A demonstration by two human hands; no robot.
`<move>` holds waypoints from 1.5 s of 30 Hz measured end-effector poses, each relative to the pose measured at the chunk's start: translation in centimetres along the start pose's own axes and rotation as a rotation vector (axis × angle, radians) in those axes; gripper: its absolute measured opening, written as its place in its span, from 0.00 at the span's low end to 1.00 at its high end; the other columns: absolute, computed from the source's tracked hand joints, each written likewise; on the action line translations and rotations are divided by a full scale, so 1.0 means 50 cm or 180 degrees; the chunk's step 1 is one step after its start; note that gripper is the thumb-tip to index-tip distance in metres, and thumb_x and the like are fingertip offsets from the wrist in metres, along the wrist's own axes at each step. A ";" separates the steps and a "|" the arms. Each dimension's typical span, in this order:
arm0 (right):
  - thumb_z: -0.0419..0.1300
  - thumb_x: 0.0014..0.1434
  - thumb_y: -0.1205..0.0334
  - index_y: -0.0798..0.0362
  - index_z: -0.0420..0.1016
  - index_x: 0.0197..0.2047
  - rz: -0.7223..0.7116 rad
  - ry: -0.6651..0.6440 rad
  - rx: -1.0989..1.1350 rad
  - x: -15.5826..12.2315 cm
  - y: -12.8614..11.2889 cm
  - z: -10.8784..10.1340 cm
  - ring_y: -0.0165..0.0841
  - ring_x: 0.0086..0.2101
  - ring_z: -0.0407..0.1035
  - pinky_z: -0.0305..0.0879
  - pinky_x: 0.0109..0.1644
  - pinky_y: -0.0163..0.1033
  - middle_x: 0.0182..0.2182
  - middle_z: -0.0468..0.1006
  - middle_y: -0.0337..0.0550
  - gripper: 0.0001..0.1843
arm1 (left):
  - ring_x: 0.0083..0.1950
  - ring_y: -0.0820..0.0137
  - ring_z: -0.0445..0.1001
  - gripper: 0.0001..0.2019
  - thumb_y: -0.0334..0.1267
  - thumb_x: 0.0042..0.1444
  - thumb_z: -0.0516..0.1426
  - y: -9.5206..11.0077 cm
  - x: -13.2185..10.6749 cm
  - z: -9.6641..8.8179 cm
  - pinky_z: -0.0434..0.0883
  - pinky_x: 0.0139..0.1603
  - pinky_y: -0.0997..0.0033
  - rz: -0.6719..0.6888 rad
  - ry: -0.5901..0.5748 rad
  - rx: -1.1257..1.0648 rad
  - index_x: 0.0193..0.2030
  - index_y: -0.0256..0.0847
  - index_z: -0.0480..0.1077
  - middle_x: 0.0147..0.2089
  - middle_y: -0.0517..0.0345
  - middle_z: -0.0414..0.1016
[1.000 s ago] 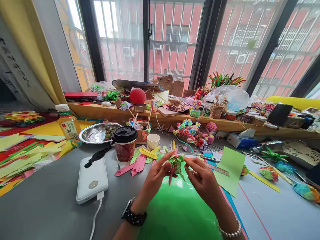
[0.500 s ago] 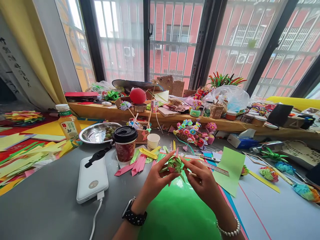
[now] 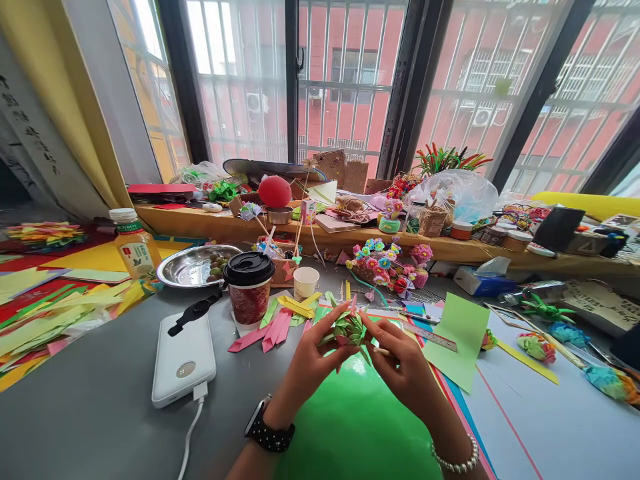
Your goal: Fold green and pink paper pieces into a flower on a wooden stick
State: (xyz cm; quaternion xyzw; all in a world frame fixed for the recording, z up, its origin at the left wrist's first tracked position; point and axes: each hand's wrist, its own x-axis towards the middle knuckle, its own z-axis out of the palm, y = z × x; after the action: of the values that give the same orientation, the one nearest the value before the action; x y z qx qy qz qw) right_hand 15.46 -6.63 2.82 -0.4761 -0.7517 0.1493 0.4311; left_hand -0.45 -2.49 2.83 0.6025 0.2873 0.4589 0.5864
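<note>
Both hands hold a small folded paper piece [image 3: 349, 329] of green and pink strips, just above a bright green sheet [image 3: 350, 420] on the grey table [image 3: 100, 413]. My left hand [image 3: 313, 360], with a black watch on its wrist, pinches the piece from the left. My right hand [image 3: 403, 363], with a bead bracelet, grips it from the right and also has a thin stick between its fingers. Loose folded strips [image 3: 277, 327] in pink, green and yellow lie just beyond my left hand.
A white power bank [image 3: 184, 360] with its cable lies to the left. Behind it stand a lidded coffee cup [image 3: 249, 287], a small paper cup [image 3: 306, 283], a metal bowl [image 3: 193, 267] and a juice bottle [image 3: 133, 250]. Coloured paper [image 3: 45, 313] is piled at far left. A light green sheet [image 3: 457, 337], a ruler [image 3: 430, 337] and paper flowers [image 3: 387, 263] lie right.
My hands have drawn a little closer together around the paper piece and turned it slightly. Everything else on the table is where it was.
</note>
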 end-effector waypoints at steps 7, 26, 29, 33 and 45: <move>0.48 0.54 0.72 0.46 0.56 0.59 0.0006 -0.0168 0.0108 -0.001 0.001 -0.002 0.26 0.24 0.58 0.57 0.25 0.31 0.32 0.64 0.40 0.29 | 0.30 0.74 0.68 0.32 0.37 0.42 0.62 0.005 -0.002 0.001 0.66 0.20 0.82 0.0019 0.0052 -0.0007 0.57 0.43 0.59 0.37 0.56 0.71; 0.51 0.57 0.61 0.51 0.68 0.48 0.0160 0.0701 0.0113 0.008 -0.005 -0.020 0.22 0.19 0.55 0.58 0.20 0.28 0.30 0.64 0.39 0.15 | 0.23 0.78 0.61 0.35 0.39 0.40 0.63 0.008 0.002 -0.016 0.59 0.21 0.80 -0.0349 -0.0421 -0.0261 0.58 0.45 0.58 0.25 0.62 0.66; 0.53 0.56 0.60 0.53 0.69 0.40 0.0177 0.0729 0.0058 0.009 -0.006 -0.022 0.21 0.16 0.51 0.55 0.19 0.29 0.29 0.64 0.38 0.10 | 0.22 0.79 0.61 0.35 0.38 0.40 0.63 0.011 0.000 -0.018 0.57 0.19 0.81 -0.0416 -0.0517 -0.0294 0.57 0.44 0.58 0.23 0.64 0.64; 0.54 0.55 0.60 0.54 0.66 0.30 0.0248 0.0797 0.0029 0.007 0.000 -0.019 0.22 0.18 0.55 0.55 0.20 0.29 0.27 0.67 0.38 0.07 | 0.24 0.76 0.64 0.33 0.37 0.39 0.63 0.008 0.004 -0.018 0.59 0.22 0.80 -0.0500 -0.0536 -0.0356 0.56 0.44 0.60 0.22 0.64 0.64; 0.54 0.55 0.61 0.53 0.64 0.28 0.0309 0.1106 -0.0042 0.005 -0.005 0.017 0.29 0.26 0.66 0.65 0.26 0.32 0.26 0.70 0.42 0.06 | 0.50 0.63 0.67 0.40 0.37 0.38 0.64 -0.017 0.011 0.023 0.67 0.48 0.65 0.0199 0.0566 -0.0772 0.58 0.48 0.50 0.60 0.49 0.53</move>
State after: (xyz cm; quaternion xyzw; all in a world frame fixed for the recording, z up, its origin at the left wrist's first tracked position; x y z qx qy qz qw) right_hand 14.61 -6.41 2.61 -0.5333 -0.6430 0.0804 0.5437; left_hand 0.96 -2.37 2.22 0.4929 0.2616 0.5599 0.6125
